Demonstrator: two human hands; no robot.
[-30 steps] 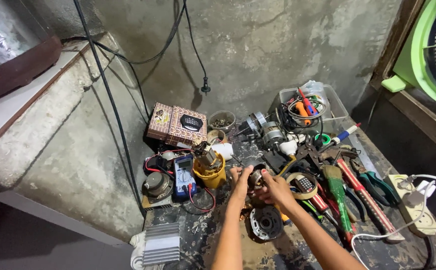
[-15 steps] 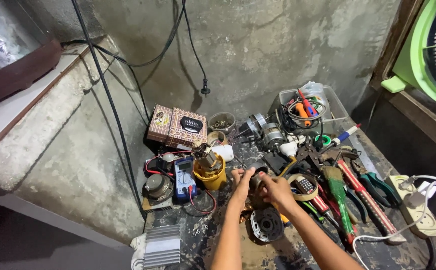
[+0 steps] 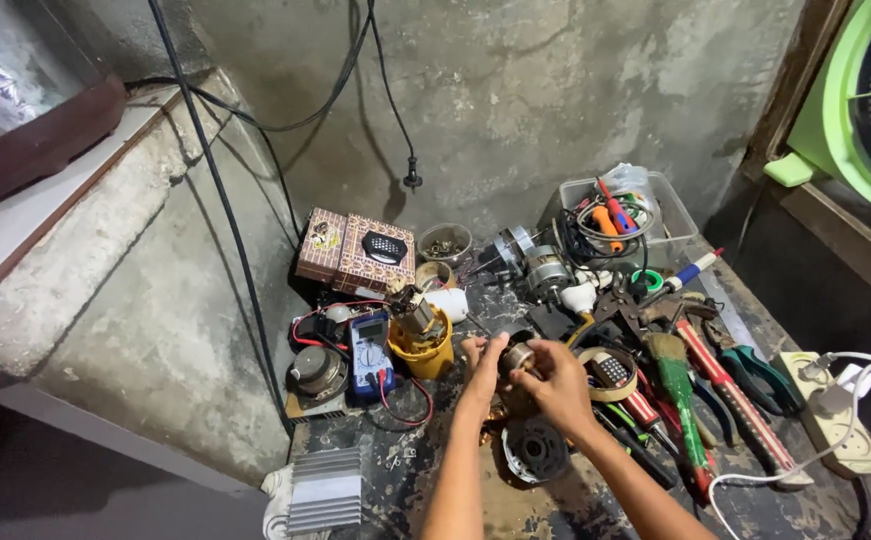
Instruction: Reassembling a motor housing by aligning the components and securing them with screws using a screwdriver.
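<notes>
Both hands work at the near centre of the table point(image 3: 426, 480). The left hand point(image 3: 481, 365) and the right hand point(image 3: 556, 380) hold 1 small motor part point(image 3: 518, 357) between them, raised just above the table surface. The fingers of both hands are closed around this part, left from the left side, right from the right and near side.

Step in hand, as judged: inspection or turning of the motor part held in both hands. Any further handling calls for a firm 2-handed grip, since loose tools crowd the area.

Just near of the hands lies a round black motor housing point(image 3: 536, 450). To the left stand a yellow cup point(image 3: 426, 352) and a blue multimeter point(image 3: 369, 350). To the right lie a green-handled brush point(image 3: 678, 385) and red-handled pliers point(image 3: 731, 400)
</notes>
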